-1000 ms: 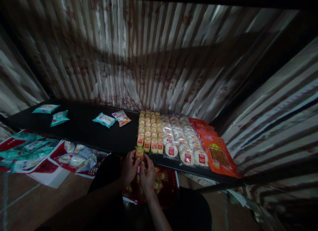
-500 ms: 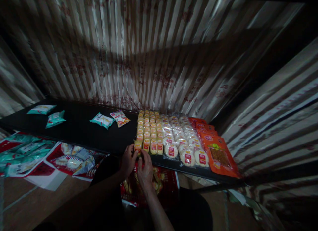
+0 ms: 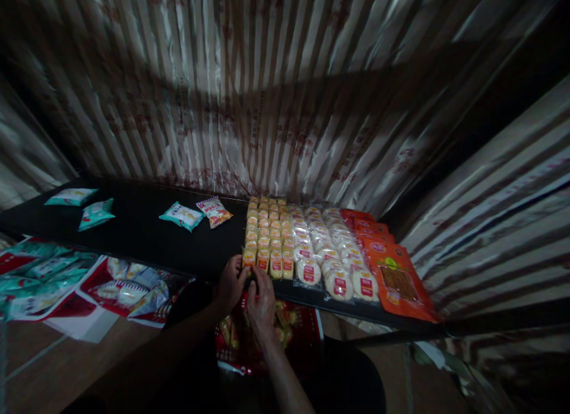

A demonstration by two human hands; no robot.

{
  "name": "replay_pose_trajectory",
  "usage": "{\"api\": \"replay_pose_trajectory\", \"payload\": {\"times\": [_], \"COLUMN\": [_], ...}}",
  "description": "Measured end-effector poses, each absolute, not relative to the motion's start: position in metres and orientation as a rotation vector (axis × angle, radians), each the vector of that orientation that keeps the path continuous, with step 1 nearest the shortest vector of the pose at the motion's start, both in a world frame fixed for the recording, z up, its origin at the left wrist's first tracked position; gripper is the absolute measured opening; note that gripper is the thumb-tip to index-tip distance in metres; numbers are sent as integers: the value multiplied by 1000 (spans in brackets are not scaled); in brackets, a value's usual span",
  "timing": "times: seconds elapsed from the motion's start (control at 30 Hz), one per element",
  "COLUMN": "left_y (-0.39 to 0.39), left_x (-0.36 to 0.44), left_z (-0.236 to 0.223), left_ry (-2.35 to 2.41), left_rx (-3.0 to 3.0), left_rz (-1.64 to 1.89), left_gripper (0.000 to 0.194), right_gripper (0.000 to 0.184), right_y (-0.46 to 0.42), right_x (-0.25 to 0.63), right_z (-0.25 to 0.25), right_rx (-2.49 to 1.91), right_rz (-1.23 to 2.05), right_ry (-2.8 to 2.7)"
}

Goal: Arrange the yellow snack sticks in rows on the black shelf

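Note:
At the front left corner of the yellow rows stands a small yellow snack packet [image 3: 248, 257] with a red label. My left hand [image 3: 230, 283] is closed at its lower left edge, thumb and fingertips against the wrapper. From the other side my right hand [image 3: 262, 298] has its bent fingers at the packet's lower right edge. More yellow packets [image 3: 275, 262] stand in tight rows behind and beside it. Below my hands, on my lap, lies an opened red bag [image 3: 307, 331] with loose yellow packets inside, partly covered by my right forearm.
To the right on the black shelf [image 3: 133, 236] are rows of clear-wrapped round crackers [image 3: 308, 271], then overlapping orange pouches [image 3: 396, 277]. Teal packets [image 3: 181, 215] and a white-and-orange packet [image 3: 214, 212] lie leftward. Opened bags [image 3: 129, 289] sit below the shelf. Striped cloth [image 3: 267, 93] hangs behind.
The yellow packet has settled lower into line with the front row, and my fingers have slid down to its lower edge. The view has shifted slightly.

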State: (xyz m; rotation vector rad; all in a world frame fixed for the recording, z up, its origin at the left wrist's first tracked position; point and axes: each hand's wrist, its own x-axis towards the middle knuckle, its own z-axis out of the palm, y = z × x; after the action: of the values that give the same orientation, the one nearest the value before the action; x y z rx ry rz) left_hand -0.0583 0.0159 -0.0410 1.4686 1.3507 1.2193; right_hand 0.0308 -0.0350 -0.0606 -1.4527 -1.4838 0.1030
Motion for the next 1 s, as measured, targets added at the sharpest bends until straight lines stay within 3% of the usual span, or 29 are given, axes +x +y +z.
{"api": "replay_pose_trajectory", "payload": {"times": [0.37, 1.0], "left_y": [17, 15], "left_x": [-57, -59], "left_z": [-42, -48], "left_ry": [1492, 1493], "left_rx": [1671, 1670], "left_rz": [1180, 1196], "left_gripper": [17, 15], "right_gripper": [40, 38], "right_y": [-33, -37], "right_x": [32, 28], "right_z": [-58, -43], "right_rx": [-1498, -1437], "right_rz": [103, 43], "right_ry": [-1515, -1525]}}
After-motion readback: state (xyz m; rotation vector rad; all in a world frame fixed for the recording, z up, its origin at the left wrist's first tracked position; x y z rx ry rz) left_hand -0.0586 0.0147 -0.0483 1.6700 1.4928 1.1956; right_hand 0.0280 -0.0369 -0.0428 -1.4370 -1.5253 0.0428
